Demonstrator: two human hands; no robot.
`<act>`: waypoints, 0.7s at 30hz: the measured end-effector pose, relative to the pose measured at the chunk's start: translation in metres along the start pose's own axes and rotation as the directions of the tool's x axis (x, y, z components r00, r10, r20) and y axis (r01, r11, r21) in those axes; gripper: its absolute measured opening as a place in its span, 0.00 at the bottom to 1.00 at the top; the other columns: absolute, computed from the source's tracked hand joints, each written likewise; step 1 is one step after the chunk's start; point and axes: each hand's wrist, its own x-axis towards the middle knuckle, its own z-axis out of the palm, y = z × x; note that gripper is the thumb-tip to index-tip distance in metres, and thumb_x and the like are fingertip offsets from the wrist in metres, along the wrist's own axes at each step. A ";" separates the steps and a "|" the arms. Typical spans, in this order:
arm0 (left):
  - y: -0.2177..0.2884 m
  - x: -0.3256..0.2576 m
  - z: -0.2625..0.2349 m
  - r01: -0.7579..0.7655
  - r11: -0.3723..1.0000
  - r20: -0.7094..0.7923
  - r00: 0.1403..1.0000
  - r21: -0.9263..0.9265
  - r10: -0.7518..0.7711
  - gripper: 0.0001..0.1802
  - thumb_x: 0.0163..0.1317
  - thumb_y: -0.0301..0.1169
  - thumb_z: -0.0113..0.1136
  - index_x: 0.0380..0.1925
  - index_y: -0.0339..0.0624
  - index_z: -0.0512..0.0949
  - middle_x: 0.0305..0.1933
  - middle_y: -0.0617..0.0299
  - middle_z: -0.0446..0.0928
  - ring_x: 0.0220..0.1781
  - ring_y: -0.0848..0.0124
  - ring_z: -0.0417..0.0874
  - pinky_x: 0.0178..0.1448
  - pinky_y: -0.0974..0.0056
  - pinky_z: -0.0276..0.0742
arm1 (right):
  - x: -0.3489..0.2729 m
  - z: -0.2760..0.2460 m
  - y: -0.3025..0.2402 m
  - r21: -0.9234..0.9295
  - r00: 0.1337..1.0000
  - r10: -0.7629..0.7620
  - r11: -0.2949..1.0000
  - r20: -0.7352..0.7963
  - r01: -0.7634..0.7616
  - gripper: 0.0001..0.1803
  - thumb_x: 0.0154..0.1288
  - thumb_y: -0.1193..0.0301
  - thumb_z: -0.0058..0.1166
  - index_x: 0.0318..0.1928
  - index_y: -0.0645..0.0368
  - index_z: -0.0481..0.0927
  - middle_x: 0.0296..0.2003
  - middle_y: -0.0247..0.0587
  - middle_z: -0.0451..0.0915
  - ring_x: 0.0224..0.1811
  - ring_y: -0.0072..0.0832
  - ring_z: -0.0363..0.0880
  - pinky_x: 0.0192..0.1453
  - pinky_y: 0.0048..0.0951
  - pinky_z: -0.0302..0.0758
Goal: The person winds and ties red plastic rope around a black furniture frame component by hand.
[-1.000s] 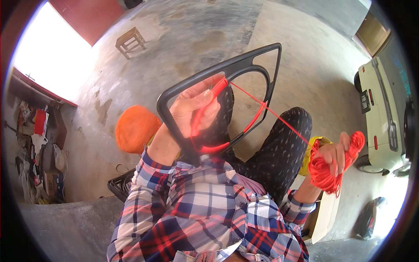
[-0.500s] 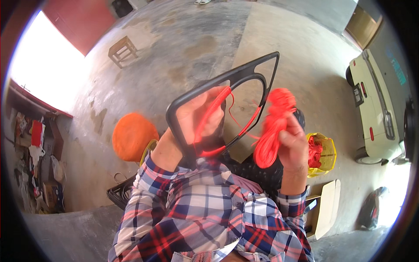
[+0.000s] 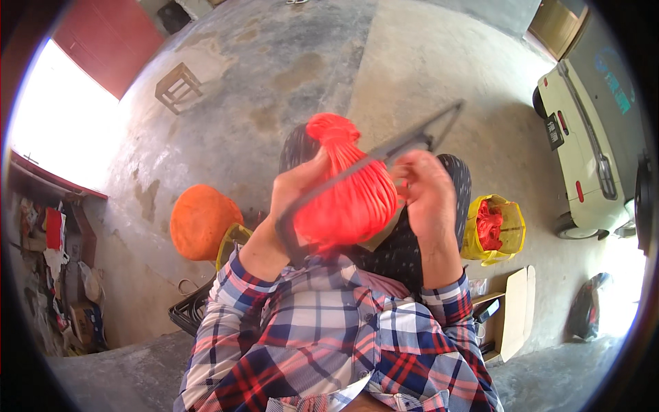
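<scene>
Red-orange cord bundle [image 3: 347, 199] now sits between both hands, pushed against the black plastic frame [image 3: 384, 154], which has turned edge-on since a moment ago. The left hand [image 3: 292, 196] has its grip closed on the frame's lower end; the right hand [image 3: 429, 199], which earlier held the bundle out to the side, now pinches it at the frame. An orange sack [image 3: 199, 221] and a yellow bag [image 3: 494, 230] lie on the concrete floor [image 3: 274, 75].

Both hands up close here: left hand [image 3: 296, 187] grips the dark frame [image 3: 384, 154], right hand [image 3: 429, 196] pinches it, big red cord bundle [image 3: 347, 196] bunched between. Orange heap [image 3: 199, 221] sits on the concrete floor [image 3: 274, 75].
</scene>
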 end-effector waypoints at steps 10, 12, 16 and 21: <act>-0.010 0.000 0.010 0.294 0.926 -0.162 0.952 0.236 -0.261 0.50 0.62 0.71 0.29 0.56 0.30 0.69 0.21 0.47 0.73 0.12 0.68 0.62 0.16 0.66 0.53 | 0.022 -0.005 0.020 0.387 0.998 0.039 0.920 0.055 -0.058 0.22 0.62 0.64 0.55 0.52 0.65 0.73 0.48 0.44 0.80 0.56 0.36 0.76 0.62 0.41 0.71; -0.002 -0.002 0.011 0.182 0.965 -0.224 0.965 0.191 -0.138 0.51 0.61 0.72 0.30 0.58 0.31 0.69 0.20 0.51 0.71 0.13 0.70 0.61 0.16 0.67 0.53 | 0.019 -0.027 0.032 0.225 0.991 0.021 0.974 -0.134 0.010 0.22 0.60 0.63 0.53 0.50 0.64 0.75 0.51 0.43 0.79 0.57 0.37 0.75 0.63 0.42 0.69; 0.005 -0.003 -0.015 -0.038 0.909 0.013 0.999 0.415 0.037 0.36 0.64 0.54 0.55 0.61 0.37 0.68 0.16 0.63 0.65 0.15 0.75 0.61 0.16 0.72 0.50 | -0.003 -0.037 0.011 0.341 0.999 -0.046 0.939 0.012 0.039 0.21 0.58 0.59 0.51 0.47 0.60 0.75 0.52 0.43 0.78 0.59 0.42 0.73 0.62 0.43 0.67; 0.023 -0.006 -0.028 -0.054 0.903 0.057 0.998 0.426 0.033 0.30 0.63 0.38 0.62 0.62 0.38 0.67 0.16 0.64 0.64 0.16 0.76 0.62 0.15 0.73 0.55 | -0.008 -0.041 -0.050 0.668 0.786 -0.390 0.743 0.479 -0.038 0.17 0.64 0.56 0.46 0.42 0.55 0.67 0.25 0.34 0.75 0.23 0.25 0.75 0.34 0.29 0.62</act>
